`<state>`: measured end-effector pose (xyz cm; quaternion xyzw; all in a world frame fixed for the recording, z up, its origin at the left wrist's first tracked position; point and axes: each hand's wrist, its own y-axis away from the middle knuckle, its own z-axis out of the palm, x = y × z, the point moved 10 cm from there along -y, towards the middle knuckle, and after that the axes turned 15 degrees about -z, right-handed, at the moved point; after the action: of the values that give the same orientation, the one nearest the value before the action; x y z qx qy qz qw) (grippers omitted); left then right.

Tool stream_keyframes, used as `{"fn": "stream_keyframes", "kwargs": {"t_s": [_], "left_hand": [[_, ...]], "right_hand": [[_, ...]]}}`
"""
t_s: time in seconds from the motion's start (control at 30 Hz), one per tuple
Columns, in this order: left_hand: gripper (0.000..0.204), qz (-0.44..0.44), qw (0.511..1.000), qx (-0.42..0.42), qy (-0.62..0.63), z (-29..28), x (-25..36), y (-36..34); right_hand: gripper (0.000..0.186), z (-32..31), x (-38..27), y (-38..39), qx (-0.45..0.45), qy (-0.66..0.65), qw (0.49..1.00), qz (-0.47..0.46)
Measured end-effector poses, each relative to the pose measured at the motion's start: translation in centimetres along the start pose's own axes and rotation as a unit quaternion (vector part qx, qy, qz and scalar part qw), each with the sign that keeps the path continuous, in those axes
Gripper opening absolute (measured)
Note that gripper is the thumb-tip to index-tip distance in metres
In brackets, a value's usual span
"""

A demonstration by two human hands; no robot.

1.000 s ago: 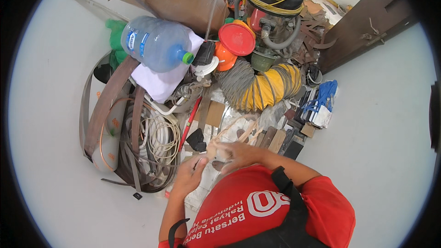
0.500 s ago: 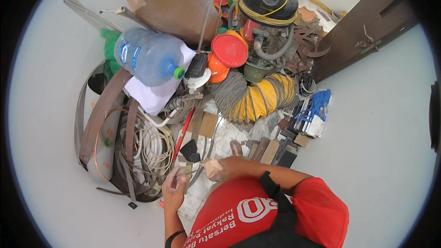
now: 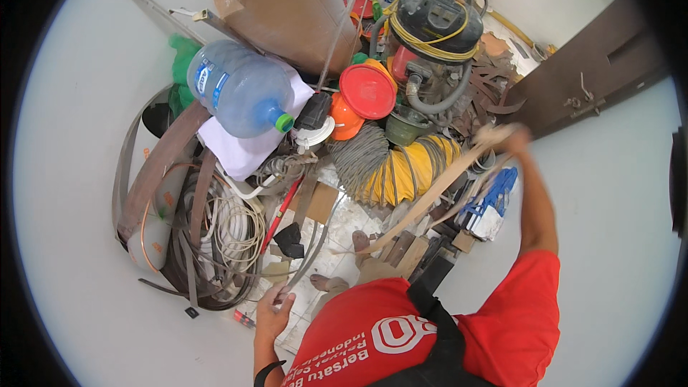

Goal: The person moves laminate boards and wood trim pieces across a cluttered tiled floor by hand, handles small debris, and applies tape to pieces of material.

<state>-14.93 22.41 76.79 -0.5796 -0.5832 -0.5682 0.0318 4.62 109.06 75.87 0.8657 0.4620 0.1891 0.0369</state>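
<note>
My right hand (image 3: pixel 510 140) is raised at the right, blurred, closed on a bunched end of long beige strips (image 3: pixel 437 188). The strips hang down to the left, across the yellow duct and the stacked planks, toward my feet. Low at the left is my left hand (image 3: pixel 271 312), its thumb and fingers apart, with nothing clearly held in it. Thin grey strips (image 3: pixel 315 252) run along the tiled floor up to its fingertips. Close by are a tan square piece (image 3: pixel 276 271) and black scraps (image 3: pixel 289 241).
Coiled hoses (image 3: pixel 233 229) and curved brown bands (image 3: pixel 161 172) stand at the left, below a large water bottle (image 3: pixel 244 89). A shop vacuum (image 3: pixel 437 21), yellow flexible duct (image 3: pixel 408 172) and red lid (image 3: pixel 368 92) fill the back. Planks (image 3: pixel 412 254) lie ahead; a brown door (image 3: pixel 588 72) stands right.
My right hand has swung up and right from beside my left hand, drawing a crumpled beige bundle out into long strips. My left hand has moved slightly lower.
</note>
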Motion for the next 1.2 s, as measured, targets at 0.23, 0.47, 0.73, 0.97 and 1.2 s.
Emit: {"fn": "stream_keyframes", "kwargs": {"t_s": [0.23, 0.47, 0.73, 0.97, 1.2], "left_hand": [[0.042, -0.088, 0.992, 0.077, 0.036, -2.0, -4.7, 1.9], [0.044, -0.113, 0.993, 0.028, 0.016, 2.4, -5.6, 1.3], [0.044, -0.181, 0.979, 0.086, 0.022, 0.4, -10.3, 4.3], [0.044, -0.217, 0.971, 0.069, -0.065, 0.7, -13.0, 5.5], [0.042, -0.272, 0.961, 0.051, -0.001, -0.6, -23.4, 6.9]], "right_hand": [[0.044, -20.3, 10.2, 4.5, 0.344, -0.039, 0.885, 0.313], [0.047, 8.3, -29.2, 0.4, 0.031, -0.249, 0.967, -0.043], [0.042, 18.8, -57.8, 16.9, -0.216, -0.397, 0.805, -0.384], [0.038, 26.7, -52.9, 13.6, -0.240, -0.265, 0.892, -0.276], [0.027, 25.3, -48.0, 7.0, -0.127, -0.313, 0.932, -0.131]]}}
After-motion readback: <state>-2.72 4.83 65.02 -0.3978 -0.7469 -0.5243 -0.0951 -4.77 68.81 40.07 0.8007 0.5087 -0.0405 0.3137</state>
